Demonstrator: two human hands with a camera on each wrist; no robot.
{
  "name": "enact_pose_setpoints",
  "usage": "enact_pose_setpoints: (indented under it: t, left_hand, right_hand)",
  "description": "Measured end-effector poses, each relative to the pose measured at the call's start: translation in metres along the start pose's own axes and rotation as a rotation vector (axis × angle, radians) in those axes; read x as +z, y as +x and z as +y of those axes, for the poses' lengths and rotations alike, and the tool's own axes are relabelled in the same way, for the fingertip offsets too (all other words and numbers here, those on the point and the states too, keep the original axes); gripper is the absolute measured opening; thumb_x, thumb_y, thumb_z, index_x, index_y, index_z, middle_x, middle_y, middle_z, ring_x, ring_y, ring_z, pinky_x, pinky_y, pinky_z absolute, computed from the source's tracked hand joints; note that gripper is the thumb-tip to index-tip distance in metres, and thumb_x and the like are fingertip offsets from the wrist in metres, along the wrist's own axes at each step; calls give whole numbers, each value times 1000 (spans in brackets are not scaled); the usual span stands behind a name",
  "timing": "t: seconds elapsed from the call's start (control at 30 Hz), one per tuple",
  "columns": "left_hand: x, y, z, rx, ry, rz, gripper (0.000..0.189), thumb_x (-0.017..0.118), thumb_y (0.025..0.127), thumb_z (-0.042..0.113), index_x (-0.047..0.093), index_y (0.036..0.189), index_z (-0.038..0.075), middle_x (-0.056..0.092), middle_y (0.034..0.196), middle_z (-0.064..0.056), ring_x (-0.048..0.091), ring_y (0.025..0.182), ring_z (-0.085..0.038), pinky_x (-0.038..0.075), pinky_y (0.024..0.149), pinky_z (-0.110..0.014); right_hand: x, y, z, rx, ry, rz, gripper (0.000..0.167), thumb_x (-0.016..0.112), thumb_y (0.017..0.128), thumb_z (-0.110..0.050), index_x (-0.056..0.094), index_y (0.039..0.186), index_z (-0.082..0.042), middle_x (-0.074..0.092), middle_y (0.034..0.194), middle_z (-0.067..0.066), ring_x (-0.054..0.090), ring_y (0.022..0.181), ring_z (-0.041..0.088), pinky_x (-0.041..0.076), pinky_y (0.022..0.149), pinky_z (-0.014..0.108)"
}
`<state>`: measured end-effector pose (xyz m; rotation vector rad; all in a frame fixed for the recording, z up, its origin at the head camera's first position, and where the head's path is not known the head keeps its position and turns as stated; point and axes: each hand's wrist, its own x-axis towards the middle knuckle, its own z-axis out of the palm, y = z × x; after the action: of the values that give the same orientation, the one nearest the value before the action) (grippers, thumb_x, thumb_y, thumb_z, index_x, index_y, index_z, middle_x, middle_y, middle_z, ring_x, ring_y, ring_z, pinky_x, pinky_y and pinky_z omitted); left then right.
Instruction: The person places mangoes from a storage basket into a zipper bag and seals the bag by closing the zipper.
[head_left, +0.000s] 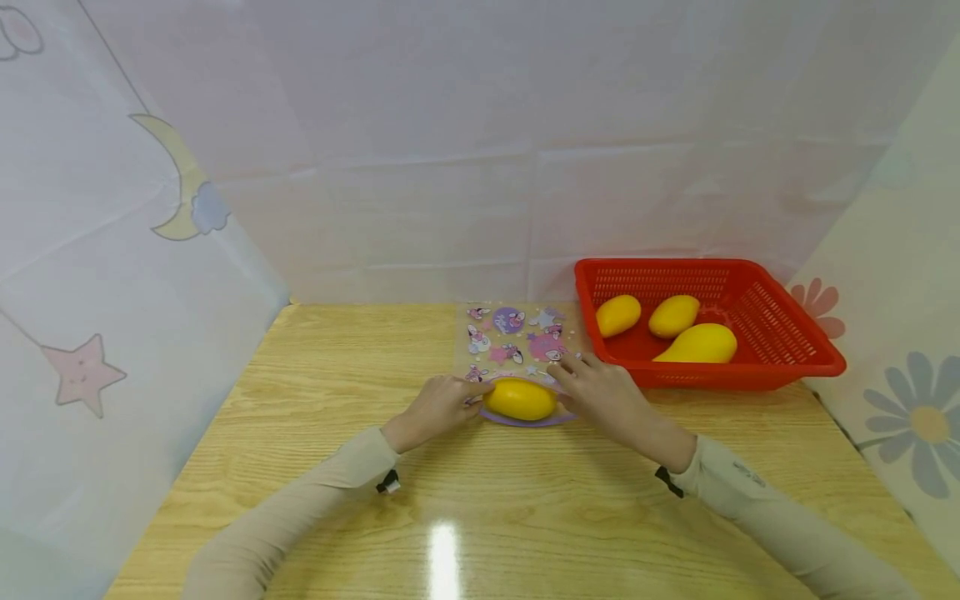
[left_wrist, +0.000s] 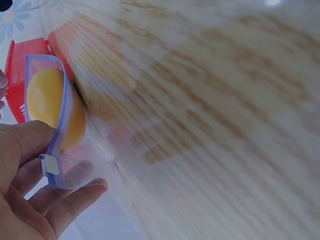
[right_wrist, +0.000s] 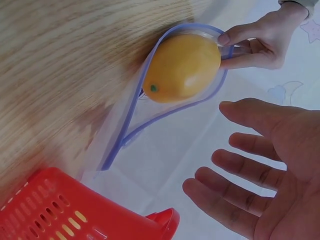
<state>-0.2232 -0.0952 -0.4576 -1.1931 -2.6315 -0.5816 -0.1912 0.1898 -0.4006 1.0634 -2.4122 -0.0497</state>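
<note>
A clear zip bag (head_left: 510, 321) with pink and purple cartoon prints lies on the table, its purple-edged mouth spread toward me. In that mouth sits a yellow mango (head_left: 520, 399), with a green stem spot showing in the right wrist view. My left hand (head_left: 441, 407) pinches the left end of the bag's mouth, thumb over the rim and fingers behind it, close to the white slider (left_wrist: 51, 165). At the mouth's right end, my right hand (head_left: 607, 398) hovers with fingers spread and loosely bent, holding nothing. In the right wrist view it is apart from the bag.
A red plastic basket (head_left: 780, 377) stands at the back right, just beside the bag, with 3 yellow mangoes (head_left: 705, 343) inside. The wooden table (head_left: 360, 350) meets a cloth-covered wall at the back. Printed cloth hangs on both sides.
</note>
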Motion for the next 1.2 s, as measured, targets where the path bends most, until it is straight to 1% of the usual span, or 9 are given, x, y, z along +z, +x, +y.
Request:
enact_pose_setpoints:
  t: [0.23, 0.47, 0.57, 0.7, 0.83, 0.97, 1.17, 1.2]
  left_hand:
    - [0, 1, 0, 1, 4, 2, 31, 73, 87, 6, 73, 118, 7, 74, 84, -3, 22, 44, 1, 21, 41, -13]
    - [-1, 0, -1, -4, 7, -3, 31, 73, 88, 7, 73, 119, 8, 75, 88, -4, 22, 43, 2, 21, 40, -13]
    - [0, 0, -1, -4, 8, -3, 31, 73, 88, 7, 73, 119, 8, 75, 89, -4, 22, 43, 1, 21, 40, -13]
    - [0, 0, -1, 0, -4, -1, 31, 73, 88, 7, 73, 118, 7, 75, 89, -4, 22, 43, 1, 22, 41, -13]
    - [1, 0, -1, -2, -11, -1, 30, 73, 88, 7, 73, 118, 7, 75, 89, -4, 23, 43, 1, 23, 41, -14]
    - [1, 1, -1, -6, -10, -5, 31, 73, 88, 7, 73, 119, 7, 75, 89, -4, 23, 43, 1, 23, 41, -14]
    - [1, 0, -1, -4, -7, -4, 30, 73, 88, 7, 73, 119, 7, 74, 84, -3, 22, 43, 1, 22, 41, -13]
    - [1, 0, -1, -4, -6, -3, 30, 73, 88, 7, 73, 118, 7, 74, 84, -2, 22, 43, 1, 21, 41, -13]
  right_hand:
    - [-4, -2, 5, 27, 26, -21, 44, 89, 74, -20, 67, 110, -7, 57, 94, 9, 56, 67, 24, 48, 43, 28]
    - [-10, -2, 13, 41, 25, -24, 44, 88, 76, -19, 65, 111, -7, 57, 95, 9, 54, 71, 25, 47, 43, 28]
    - [-13, -2, 17, 49, 13, -17, 46, 88, 76, -20, 64, 112, -6, 58, 94, 10, 54, 71, 27, 47, 43, 29]
    - [-17, -3, 22, 54, -3, 14, 48, 89, 74, -19, 62, 112, -5, 59, 92, 10, 53, 70, 28, 48, 43, 31]
    - [-19, -3, 28, 55, -13, 38, 49, 88, 75, -19, 63, 114, -4, 59, 91, 11, 54, 70, 29, 45, 41, 29]
    - [-20, -4, 33, 56, -17, 48, 46, 87, 76, -18, 65, 114, -4, 60, 92, 11, 56, 69, 29, 46, 42, 30]
    - [-21, -6, 39, 77, 0, 54, 39, 86, 75, -12, 67, 108, -3, 61, 91, 12, 53, 70, 31, 49, 46, 34]
    - [-22, -6, 40, 79, -4, 50, 40, 87, 73, -11, 67, 107, -3, 60, 91, 13, 53, 70, 31, 50, 48, 35]
